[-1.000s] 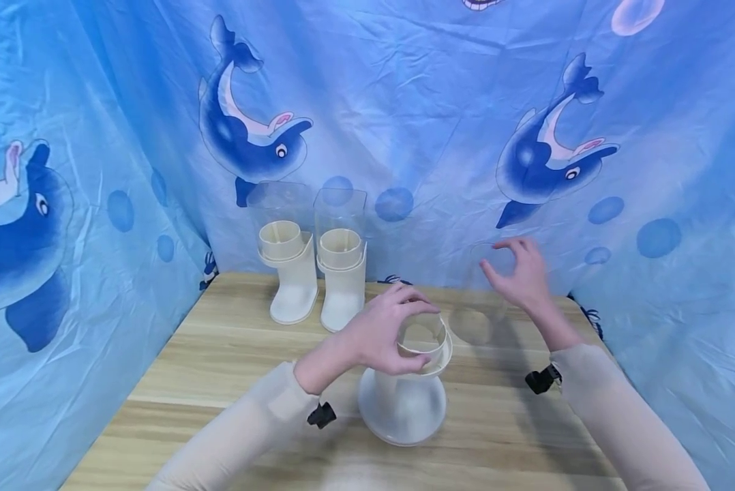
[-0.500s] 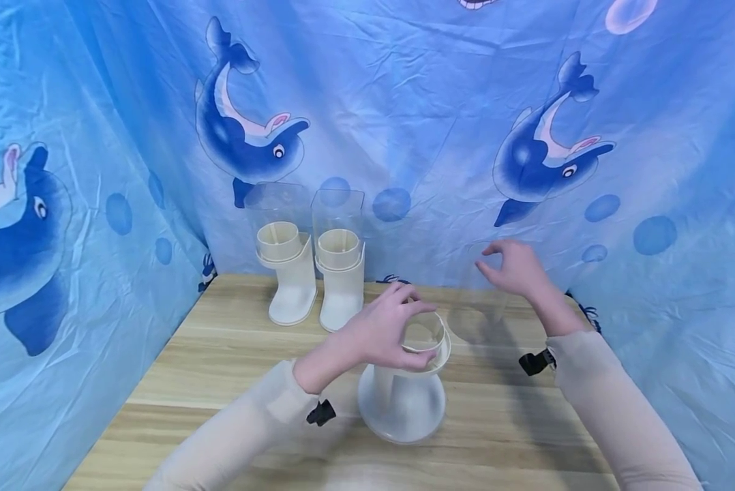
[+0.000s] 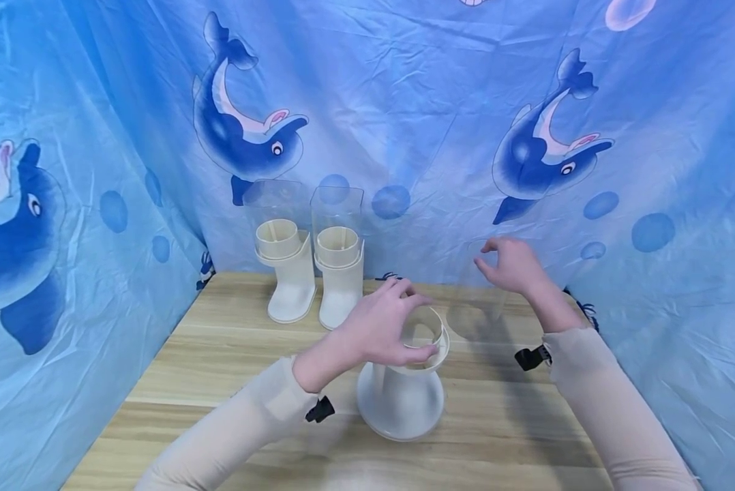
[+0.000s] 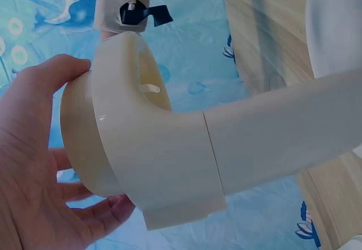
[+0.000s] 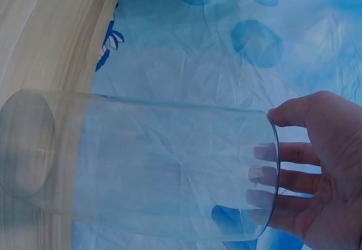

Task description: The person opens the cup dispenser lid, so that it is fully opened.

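My left hand (image 3: pixel 382 327) grips the cream ring (image 3: pixel 425 327) on top of a white stand with a round base (image 3: pixel 401 406). In the left wrist view, thumb and fingers of the left hand (image 4: pixel 51 148) curl round that ring (image 4: pixel 82 134), beside the stand's curved cream neck (image 4: pixel 164 148). My right hand (image 3: pixel 511 266) holds a clear cylinder (image 3: pixel 478 293) by its top rim, right of and behind the stand. The right wrist view shows the right hand (image 5: pixel 325 165) with its thumb at the rim of the clear cylinder (image 5: pixel 164 165) and its fingers seen through the wall.
Two more cream stands (image 3: pixel 290 286) (image 3: pixel 341 290) are at the back left of the wooden table (image 3: pixel 220 354), each with a cream ring and a clear upright panel behind it. A blue cloth (image 3: pixel 367 102) with dolphins hangs behind and at both sides.
The right hand with the clear cylinder has moved slightly left, its thumb and fingers closer together. The left hand stays at the ring, with its fingers shifted slightly.
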The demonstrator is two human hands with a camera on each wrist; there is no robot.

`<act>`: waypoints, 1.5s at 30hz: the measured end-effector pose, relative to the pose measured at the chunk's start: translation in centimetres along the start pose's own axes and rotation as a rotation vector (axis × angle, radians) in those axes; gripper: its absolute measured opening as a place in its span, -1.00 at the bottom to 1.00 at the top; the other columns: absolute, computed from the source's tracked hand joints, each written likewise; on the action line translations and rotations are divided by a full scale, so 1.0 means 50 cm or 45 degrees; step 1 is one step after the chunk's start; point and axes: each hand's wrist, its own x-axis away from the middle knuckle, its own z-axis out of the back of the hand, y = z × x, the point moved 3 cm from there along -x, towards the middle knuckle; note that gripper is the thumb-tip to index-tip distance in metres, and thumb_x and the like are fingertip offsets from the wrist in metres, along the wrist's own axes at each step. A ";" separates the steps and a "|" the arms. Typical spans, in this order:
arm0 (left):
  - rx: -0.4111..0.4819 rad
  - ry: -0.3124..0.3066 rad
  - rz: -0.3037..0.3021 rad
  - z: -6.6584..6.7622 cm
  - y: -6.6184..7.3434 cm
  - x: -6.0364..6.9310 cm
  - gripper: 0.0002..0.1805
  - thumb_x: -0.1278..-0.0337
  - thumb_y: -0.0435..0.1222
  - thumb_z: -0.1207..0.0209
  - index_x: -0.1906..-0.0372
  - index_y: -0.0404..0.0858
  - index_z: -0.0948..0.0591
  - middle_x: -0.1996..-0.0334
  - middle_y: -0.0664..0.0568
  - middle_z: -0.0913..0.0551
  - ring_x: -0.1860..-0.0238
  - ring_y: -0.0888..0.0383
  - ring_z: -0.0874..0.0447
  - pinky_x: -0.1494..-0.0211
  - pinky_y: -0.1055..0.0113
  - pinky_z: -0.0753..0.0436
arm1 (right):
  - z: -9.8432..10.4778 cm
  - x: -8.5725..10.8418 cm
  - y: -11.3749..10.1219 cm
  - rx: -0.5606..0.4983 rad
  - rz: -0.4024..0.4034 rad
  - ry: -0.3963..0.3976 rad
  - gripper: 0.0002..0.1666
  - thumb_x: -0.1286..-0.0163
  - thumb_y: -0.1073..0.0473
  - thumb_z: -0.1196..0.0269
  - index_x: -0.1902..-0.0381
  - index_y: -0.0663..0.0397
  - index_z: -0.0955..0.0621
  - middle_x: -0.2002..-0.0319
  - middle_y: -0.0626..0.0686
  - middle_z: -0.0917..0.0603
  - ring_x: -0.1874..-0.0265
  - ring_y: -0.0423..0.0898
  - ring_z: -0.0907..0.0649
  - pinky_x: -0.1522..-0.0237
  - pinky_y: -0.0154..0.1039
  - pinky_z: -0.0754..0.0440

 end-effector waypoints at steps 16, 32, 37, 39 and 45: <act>0.204 -0.110 -0.229 0.013 -0.024 -0.015 -0.17 0.10 0.03 -0.50 -0.39 -0.11 -0.63 -0.22 0.03 -0.69 -0.18 0.08 -0.58 -0.23 0.21 -0.66 | -0.002 0.009 -0.007 -0.002 -0.018 0.003 -0.61 -0.53 0.09 -0.24 -0.05 0.34 -0.69 -0.06 0.41 -0.75 -0.04 0.41 -0.70 -0.11 0.34 -0.64; 0.198 -0.062 -0.034 0.016 -0.018 -0.016 -0.12 0.09 0.12 -0.52 -0.39 -0.16 -0.61 -0.15 -0.06 -0.73 -0.20 -0.01 -0.64 -0.25 0.11 -0.74 | -0.002 0.011 -0.003 0.004 -0.031 -0.008 -0.60 -0.56 0.07 -0.24 -0.09 0.32 -0.68 -0.09 0.40 -0.74 -0.02 0.39 -0.71 -0.09 0.33 -0.65; 0.262 -0.112 -0.155 0.017 -0.029 -0.021 -0.11 0.10 0.00 -0.51 -0.44 -0.16 -0.57 -0.29 0.00 -0.70 -0.29 0.01 -0.61 -0.33 0.11 -0.68 | 0.000 0.011 -0.004 0.007 -0.024 0.002 -0.61 -0.55 0.08 -0.24 -0.08 0.32 -0.68 -0.07 0.40 -0.74 0.03 0.37 -0.71 -0.06 0.32 -0.66; 0.254 -0.105 -0.171 0.018 -0.030 -0.019 -0.10 0.10 0.02 -0.51 -0.46 -0.12 -0.56 -0.29 0.01 -0.69 -0.28 0.02 -0.60 -0.32 0.12 -0.68 | 0.000 0.011 -0.004 0.007 -0.026 -0.006 -0.60 -0.56 0.07 -0.24 -0.09 0.31 -0.68 -0.07 0.39 -0.74 0.02 0.37 -0.71 -0.06 0.32 -0.66; 0.153 -0.078 -0.026 0.017 -0.026 -0.013 -0.10 0.08 0.25 -0.48 -0.42 -0.02 -0.59 -0.16 0.02 -0.66 -0.16 0.05 -0.57 -0.15 0.12 -0.74 | 0.001 0.007 -0.003 0.012 -0.034 -0.047 -0.57 -0.57 0.06 -0.23 -0.13 0.33 -0.67 -0.12 0.40 -0.74 -0.11 0.40 -0.69 -0.18 0.34 -0.63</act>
